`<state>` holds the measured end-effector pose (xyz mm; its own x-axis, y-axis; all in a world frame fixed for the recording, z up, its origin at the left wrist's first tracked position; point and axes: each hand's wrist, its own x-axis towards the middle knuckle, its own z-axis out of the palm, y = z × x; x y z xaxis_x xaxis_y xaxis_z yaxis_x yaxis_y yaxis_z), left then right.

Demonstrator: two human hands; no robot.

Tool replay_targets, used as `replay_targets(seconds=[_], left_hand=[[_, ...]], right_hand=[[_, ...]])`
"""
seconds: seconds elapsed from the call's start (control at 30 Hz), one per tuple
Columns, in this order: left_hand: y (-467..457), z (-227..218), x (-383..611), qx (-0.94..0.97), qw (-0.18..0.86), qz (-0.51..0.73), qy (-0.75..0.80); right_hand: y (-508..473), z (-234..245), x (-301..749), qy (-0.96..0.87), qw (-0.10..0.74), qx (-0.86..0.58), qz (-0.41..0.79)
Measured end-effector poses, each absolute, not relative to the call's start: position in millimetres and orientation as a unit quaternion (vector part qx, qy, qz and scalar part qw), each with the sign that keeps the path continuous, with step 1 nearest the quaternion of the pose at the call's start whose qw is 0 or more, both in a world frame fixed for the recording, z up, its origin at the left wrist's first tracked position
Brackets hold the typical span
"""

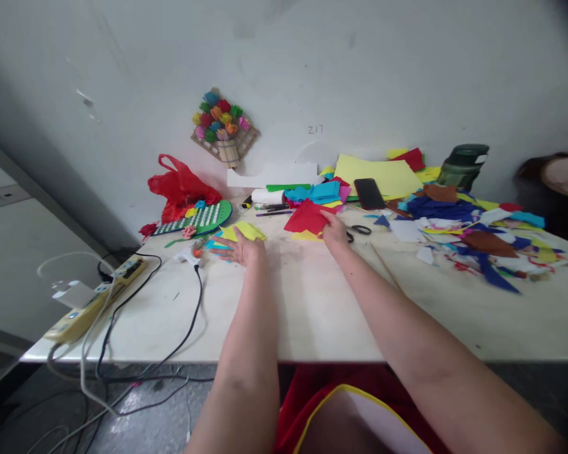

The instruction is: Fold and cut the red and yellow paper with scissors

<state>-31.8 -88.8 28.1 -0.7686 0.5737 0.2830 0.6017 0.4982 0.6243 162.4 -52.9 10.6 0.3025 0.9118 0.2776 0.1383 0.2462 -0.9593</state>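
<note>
My left hand [241,247] lies low over the table with its fingers spread, at the near side of a yellow sheet [247,229] with blue paper [214,243] beside it. A piece of red paper [305,218] is pinched at its right edge between the thumb and fingers of my right hand [335,228]. Under the red paper, part of a yellow piece [305,236] shows. Black-handled scissors [360,230] lie just right of my right hand, partly covered by it. To the left of my left hand rests a white glue gun [189,256] with a black cord.
A yellow power strip [92,309] with trailing cables runs along the left edge. Paper scraps [487,243] are heaped at the right, near a phone [369,193] and a green bottle [464,167]. A thin stick [385,266] lies by my right forearm. Behind stands a red bag [182,186].
</note>
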Motion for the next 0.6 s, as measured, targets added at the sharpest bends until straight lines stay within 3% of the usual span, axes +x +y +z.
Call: replay_targets(seconds=[0.17,0.37,0.5,0.6], left_hand=[[-89.9,35.4,-15.0,-0.455,0.093,-0.397,-0.792],[-84.0,31.9,9.3,-0.590,-0.078,-0.347,-0.724],[-84.0,20.9,23.2,-0.731,-0.066,-0.298,-0.610],[-85.5,13.7,32.9,-0.825,-0.066,-0.195,-0.526]], right_hand=[[-52.4,17.0,175.2,-0.442,0.675,-0.490,0.330],[-50.8,28.4,190.4,-0.388,0.719,-0.393,0.421],[-45.7,23.7,197.7,-0.367,0.697,-0.476,0.390],[-37.6,10.6,201.5,-0.383,0.646,-0.581,0.313]])
